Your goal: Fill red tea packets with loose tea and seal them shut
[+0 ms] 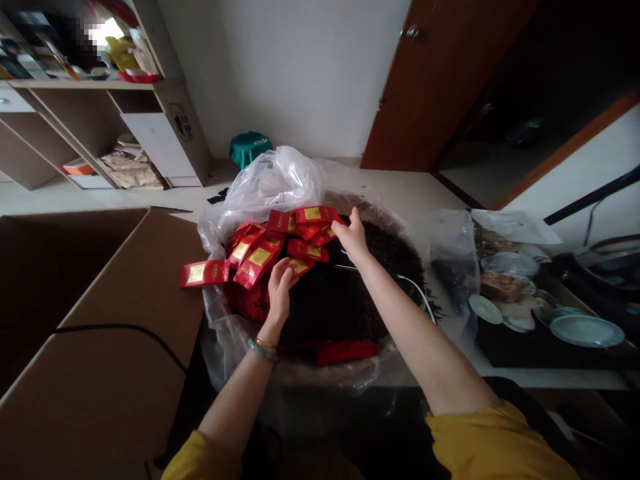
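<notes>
A loose pile of red packets with gold labels (260,257) lies on dark, dry leaf-like material (330,300) in a wide round container lined with clear plastic. My left hand (280,287) is at the pile's near edge, fingers slightly curled and apart, against a red packet (301,266). On the pile's right side, my right hand (353,239) has its fingers spread, the tips by another red packet (325,235). A firm grip shows in neither hand. One packet (204,273) hangs over the left rim. Below my left hand are stacked red packets (247,303), seen edge-on.
An open cardboard box (165,280) stands at left. Bunched clear plastic (280,177) rises behind the pile. A thin white cable or rod (420,293) lies across the dark material. At right, a black surface (520,350) holds tubs and lids. A red item (347,352) lies near the front rim.
</notes>
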Demonstrator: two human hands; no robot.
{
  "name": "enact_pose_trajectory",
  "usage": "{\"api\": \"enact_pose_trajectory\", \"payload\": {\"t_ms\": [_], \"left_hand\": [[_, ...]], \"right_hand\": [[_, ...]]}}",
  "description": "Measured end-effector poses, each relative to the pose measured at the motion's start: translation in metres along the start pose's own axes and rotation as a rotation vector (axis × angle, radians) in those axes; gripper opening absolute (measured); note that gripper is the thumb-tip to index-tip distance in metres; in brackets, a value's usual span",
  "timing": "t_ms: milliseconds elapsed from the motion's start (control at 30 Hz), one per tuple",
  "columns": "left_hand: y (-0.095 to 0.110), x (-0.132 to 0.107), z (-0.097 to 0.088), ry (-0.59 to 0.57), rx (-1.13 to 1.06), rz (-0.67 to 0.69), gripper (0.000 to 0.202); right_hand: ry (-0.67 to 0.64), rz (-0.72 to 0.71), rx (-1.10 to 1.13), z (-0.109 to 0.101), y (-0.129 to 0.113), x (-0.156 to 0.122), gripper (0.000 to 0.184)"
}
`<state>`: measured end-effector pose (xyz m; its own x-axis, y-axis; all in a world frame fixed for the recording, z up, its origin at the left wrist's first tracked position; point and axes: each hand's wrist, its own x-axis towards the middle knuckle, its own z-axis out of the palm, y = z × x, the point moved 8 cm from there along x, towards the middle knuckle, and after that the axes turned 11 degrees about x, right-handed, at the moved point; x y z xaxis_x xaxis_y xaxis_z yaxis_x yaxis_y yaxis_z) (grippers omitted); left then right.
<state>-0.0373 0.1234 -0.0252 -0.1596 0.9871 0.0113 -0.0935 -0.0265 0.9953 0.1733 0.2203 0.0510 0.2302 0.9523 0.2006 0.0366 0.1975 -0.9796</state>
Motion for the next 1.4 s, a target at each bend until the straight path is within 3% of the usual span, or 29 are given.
{"api": "enact_pose_trajectory", "payload": {"t_ms": [67, 100, 167, 233, 300, 367, 467, 600, 667, 733, 833, 900, 1000, 1100, 1267, 1400], "left_hand": [[-0.001, 0.001, 0.001, -0.013, -0.006, -0.017, 0.043], [-0.001, 0.001, 0.002, -0.017, -0.011, -0.023, 0.042], [0.000, 0.001, 0.002, -0.024, -0.028, -0.028, 0.040], [0.000, 0.001, 0.002, -0.024, -0.050, -0.028, 0.038], [0.000, 0.001, 0.002, -0.027, -0.060, -0.037, 0.037], [0.000, 0.001, 0.002, -0.034, -0.058, -0.040, 0.037], [0.002, 0.002, 0.001, -0.057, -0.083, -0.037, 0.037], [0.001, 0.002, 0.011, -0.217, -0.224, -0.138, 0.051], [0.001, -0.003, 0.024, -0.370, -0.248, -0.202, 0.063], [0.001, -0.011, 0.035, -0.506, -0.174, -0.207, 0.062], [-0.001, -0.017, 0.041, -0.536, 0.050, -0.116, 0.047], [-0.003, -0.016, 0.039, -0.490, 0.136, -0.063, 0.042], [-0.002, -0.013, 0.038, -0.454, 0.171, -0.003, 0.039], [-0.001, -0.011, 0.038, -0.462, 0.188, 0.030, 0.038], [0.000, -0.012, 0.037, -0.451, 0.315, 0.126, 0.032], [0.001, -0.011, 0.036, -0.414, 0.465, 0.249, 0.024]], "right_hand": [[0.014, -0.058, -0.046, -0.010, -0.012, -0.024, 0.045], [-0.104, -0.057, -0.084, -0.004, -0.015, -0.040, 0.039], [-0.496, -0.001, -0.220, 0.023, -0.012, -0.085, 0.023], [-0.904, 0.045, -0.363, 0.050, -0.001, -0.143, 0.020], [-1.094, 0.008, -0.473, 0.066, 0.007, -0.186, 0.025], [-1.126, -0.042, -0.534, 0.078, 0.012, -0.205, 0.017], [-1.051, -0.049, -0.546, 0.081, 0.016, -0.200, 0.012], [-0.643, 0.040, -0.354, 0.044, 0.008, -0.156, 0.012], [-0.430, 0.107, -0.208, 0.020, 0.009, -0.140, 0.020], [-0.315, 0.129, -0.091, 0.007, 0.013, -0.133, 0.033], [-0.211, -0.008, -0.157, 0.001, 0.010, -0.129, 0.064], [-0.167, -0.195, -0.352, 0.002, -0.002, -0.129, 0.070], [-0.196, -0.449, -0.627, 0.014, -0.022, -0.135, 0.054], [-0.236, -0.601, -0.784, 0.024, -0.035, -0.143, 0.041], [-0.192, -0.701, -0.860, 0.027, -0.045, -0.149, 0.021], [-0.259, -0.721, -0.852, 0.030, -0.045, -0.144, 0.024]]}}
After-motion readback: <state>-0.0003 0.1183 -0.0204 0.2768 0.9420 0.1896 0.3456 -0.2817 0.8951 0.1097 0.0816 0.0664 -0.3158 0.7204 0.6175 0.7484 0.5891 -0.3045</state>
